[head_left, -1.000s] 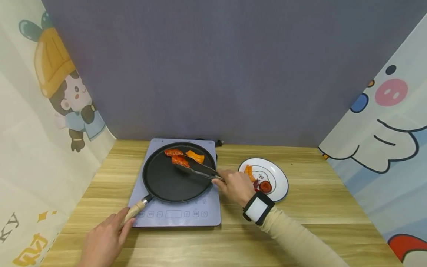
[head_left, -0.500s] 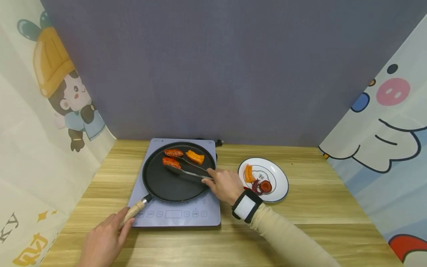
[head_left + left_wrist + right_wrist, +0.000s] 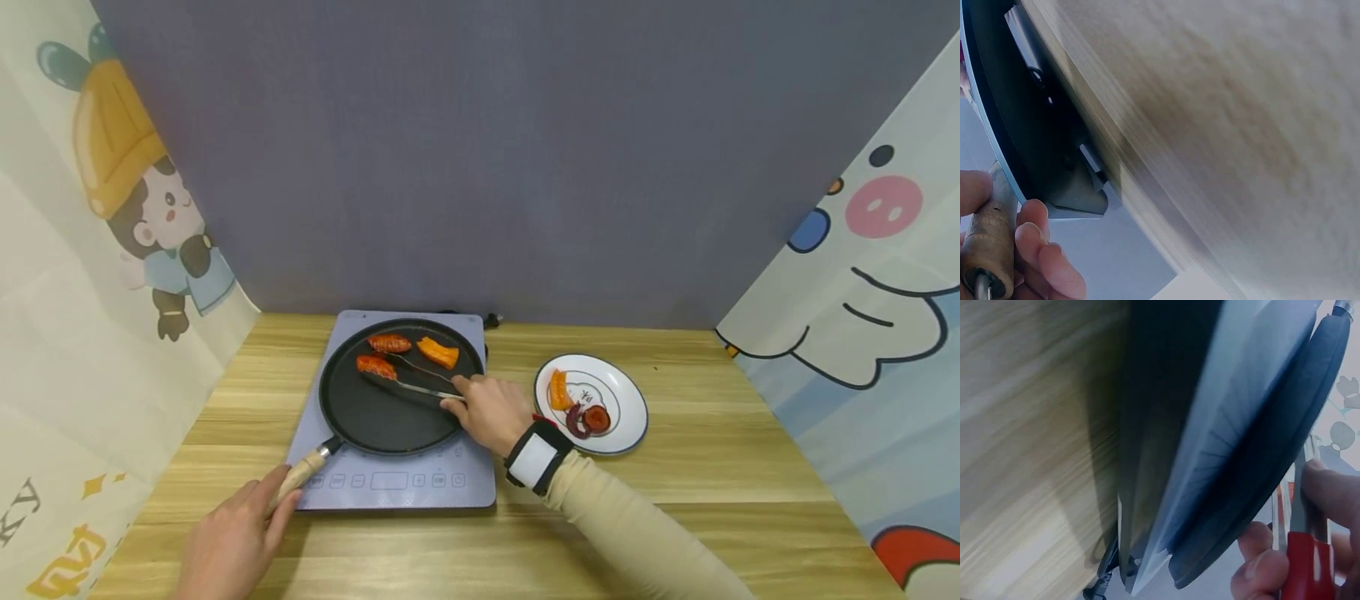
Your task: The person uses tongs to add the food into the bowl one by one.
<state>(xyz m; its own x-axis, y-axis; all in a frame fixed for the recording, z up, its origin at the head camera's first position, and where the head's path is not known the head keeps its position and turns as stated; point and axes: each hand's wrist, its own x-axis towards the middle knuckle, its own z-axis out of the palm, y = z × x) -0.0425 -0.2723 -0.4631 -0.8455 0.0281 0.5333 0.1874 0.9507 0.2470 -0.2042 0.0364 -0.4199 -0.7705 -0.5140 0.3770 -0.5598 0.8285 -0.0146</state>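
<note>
"While the left hand point(image 3: 228, 537) is curled round the wooden handle point(image 3: 300, 473), what is the right hand point(image 3: 495, 417) up to?"

"Pinching the tongs point(image 3: 431, 392); the right wrist view shows their red grip point(image 3: 1307, 569) in its grasp."

"What lies near the tips?"

"The nearer red piece point(image 3: 377, 367), in the pan point(image 3: 367, 417), ahead and left of that hand, with one tong arm on either side. I can't tell whether they squeeze it. The farther red piece point(image 3: 390, 343) lies just beyond, and an orange piece point(image 3: 438, 352) more directly ahead of the knuckles."

"Which step would you call this?"

"Placing or shifting one piece in the pan, I'd judge. The plate point(image 3: 636, 417), just right of the hand, holds another orange strip point(image 3: 559, 390), a purple ring point(image 3: 575, 423) and a round slice point(image 3: 596, 419)."

"And the next move?"

"Probably calls for a firm left hand on the handle, and tips either closing gently to turn the piece or parting cleanly to free it."
</note>
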